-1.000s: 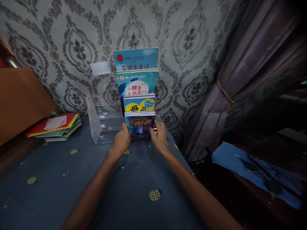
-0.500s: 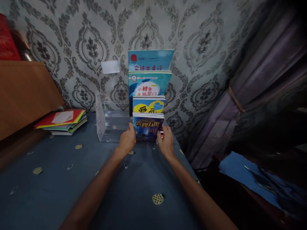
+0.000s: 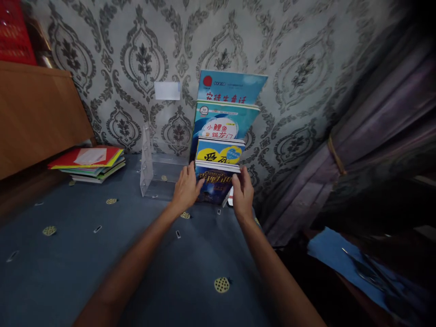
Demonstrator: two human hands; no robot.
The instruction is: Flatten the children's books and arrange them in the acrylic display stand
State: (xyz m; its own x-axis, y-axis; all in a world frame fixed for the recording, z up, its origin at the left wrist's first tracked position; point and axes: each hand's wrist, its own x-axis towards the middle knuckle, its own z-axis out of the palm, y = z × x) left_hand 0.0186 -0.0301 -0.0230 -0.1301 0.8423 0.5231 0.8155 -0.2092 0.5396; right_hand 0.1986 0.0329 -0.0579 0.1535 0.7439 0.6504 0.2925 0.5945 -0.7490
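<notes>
Looking at a dark blue Charlie IX paperback [image 3: 214, 185] mid-frame, tilted back in the front tier of a clear acrylic rack [image 3: 146, 168]. Pinching its left edge with the left hand [image 3: 185, 188], thumb over the cover. Touching its right edge with the right hand [image 3: 243, 195], can't really tell how tightly, too dim. Seeing a yellow-and-blue book [image 3: 218, 153], teal book [image 3: 221, 121] and light blue book [image 3: 252, 86] stepped up behind.

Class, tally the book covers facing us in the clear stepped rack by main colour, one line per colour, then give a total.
Light blue or teal: 2 (top cover, second cover)
Yellow with blue: 1 (third cover)
Dark blue: 1 (lowest cover, between the left hand and right hand)
Total: 4 covers
</notes>
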